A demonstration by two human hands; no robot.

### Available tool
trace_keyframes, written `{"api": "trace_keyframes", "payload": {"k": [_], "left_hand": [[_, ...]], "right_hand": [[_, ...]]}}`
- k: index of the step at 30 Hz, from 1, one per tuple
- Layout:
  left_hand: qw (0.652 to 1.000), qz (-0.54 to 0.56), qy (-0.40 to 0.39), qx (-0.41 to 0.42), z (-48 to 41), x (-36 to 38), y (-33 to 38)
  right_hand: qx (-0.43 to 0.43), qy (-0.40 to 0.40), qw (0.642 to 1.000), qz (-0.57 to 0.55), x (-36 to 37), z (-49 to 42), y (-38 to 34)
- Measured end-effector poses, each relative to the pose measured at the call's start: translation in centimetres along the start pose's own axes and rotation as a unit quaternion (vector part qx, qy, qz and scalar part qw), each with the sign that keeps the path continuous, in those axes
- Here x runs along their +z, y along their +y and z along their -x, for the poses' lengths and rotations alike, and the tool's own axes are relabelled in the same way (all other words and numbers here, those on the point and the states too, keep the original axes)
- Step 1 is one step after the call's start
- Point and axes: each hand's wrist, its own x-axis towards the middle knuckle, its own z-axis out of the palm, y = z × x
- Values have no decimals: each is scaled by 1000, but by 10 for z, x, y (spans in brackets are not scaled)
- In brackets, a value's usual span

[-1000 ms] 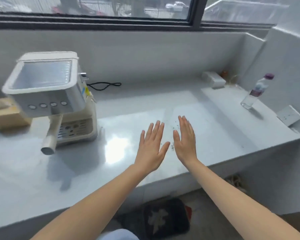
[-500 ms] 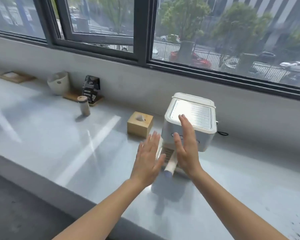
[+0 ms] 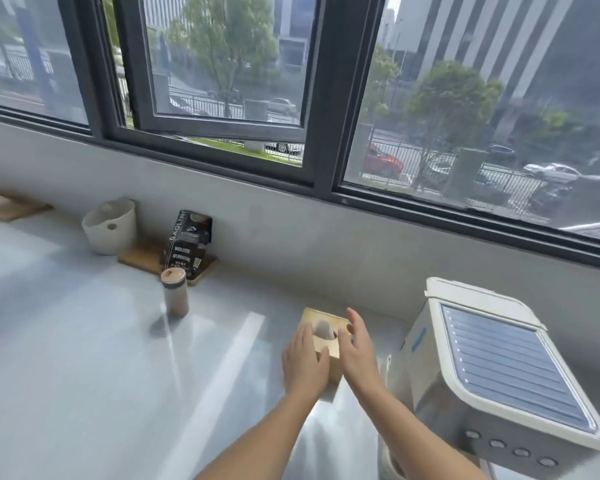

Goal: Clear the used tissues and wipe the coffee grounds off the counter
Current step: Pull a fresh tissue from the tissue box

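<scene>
Fingers (image 3: 355, 322) of both hands spread, empty, flanking the tissue box (image 3: 326, 344); its tissue (image 3: 323, 329) points up.

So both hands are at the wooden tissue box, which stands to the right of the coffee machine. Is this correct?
Not quite. In the head view, the left hand and right hand flank the wooden tissue box, but it stands left of the coffee machine.

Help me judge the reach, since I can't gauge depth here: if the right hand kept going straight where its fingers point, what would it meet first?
Probably the tissue sticking out of the wooden tissue box; the right hand is open, fingers over the box's right edge.
</scene>
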Motion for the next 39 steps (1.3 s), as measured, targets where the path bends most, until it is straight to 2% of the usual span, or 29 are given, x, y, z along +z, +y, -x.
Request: {"api": "trace_keyframes", "payload": {"k": [5, 8, 11, 13, 16, 18, 22, 25, 29, 31, 34, 37, 39], "left_hand": [[991, -85, -82, 62, -62, 7, -2], [963, -150, -180, 135, -96, 4, -7], [937, -156, -258, 176, -127, 5, -13], [930, -140, -283, 190, -142, 5, -14], [929, -138, -269, 214, -150, 3, -16], [934, -125, -252, 222, -150, 4, -19], [937, -105, -222, 249, -151, -1, -23], [939, -89, -161, 290, -155, -13, -16], [952, 97, -129, 260, -157, -48, 21], [948, 163, -133, 239, -161, -72, 43], [927, 214, -247, 185, -161, -102, 62], [913, 133, -360, 140, -153, -111, 53], [895, 58, -424, 127, -144, -102, 35]], "right_hand": [[69, -8, 994, 85, -2, -48, 24], [99, -27, 985, 136, -4, -70, 37], [123, -57, 977, 166, 1, -84, 52], [120, -72, 971, 196, 6, -92, 62], [89, -81, 955, 270, 13, -99, 72], [73, -92, 953, 279, 18, -101, 75], [65, -37, 964, 253, 21, -107, 77], [81, -10, 981, 175, 21, -109, 67], [-7, 70, 996, 58, 14, -119, 28], [-41, 79, 996, -29, 3, -125, -1], [-20, -19, 996, -91, -16, -123, -35], [36, -129, 991, 2, -26, -106, -42], [79, -206, 972, 84, -24, -91, -31]]}}
